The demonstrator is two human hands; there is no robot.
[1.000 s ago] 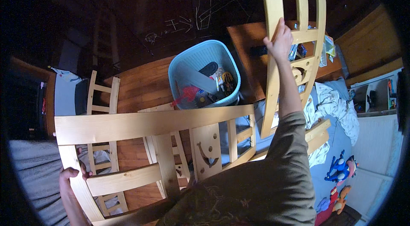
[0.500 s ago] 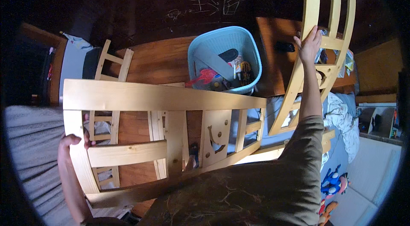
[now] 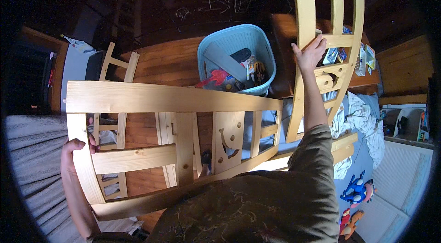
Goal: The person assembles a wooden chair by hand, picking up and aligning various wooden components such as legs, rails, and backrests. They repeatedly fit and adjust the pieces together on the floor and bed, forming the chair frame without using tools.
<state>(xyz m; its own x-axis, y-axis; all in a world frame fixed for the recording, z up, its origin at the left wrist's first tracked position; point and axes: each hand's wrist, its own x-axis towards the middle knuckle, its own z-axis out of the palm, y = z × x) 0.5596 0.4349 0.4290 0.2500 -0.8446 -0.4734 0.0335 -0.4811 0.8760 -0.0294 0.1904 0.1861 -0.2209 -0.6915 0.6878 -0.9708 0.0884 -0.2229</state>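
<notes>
Upper frame near-black, grainy; wooden panel [image 3: 174, 98] brightly lit lower centre; straight edges bow toward black rim.

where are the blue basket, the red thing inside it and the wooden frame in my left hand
Blue basket [image 3: 239, 38]: head view, far inner wall.
Red thing [image 3: 217, 78]: head view, its wide part.
Wooden frame [image 3: 184, 149]: head view, wide slat.
</notes>
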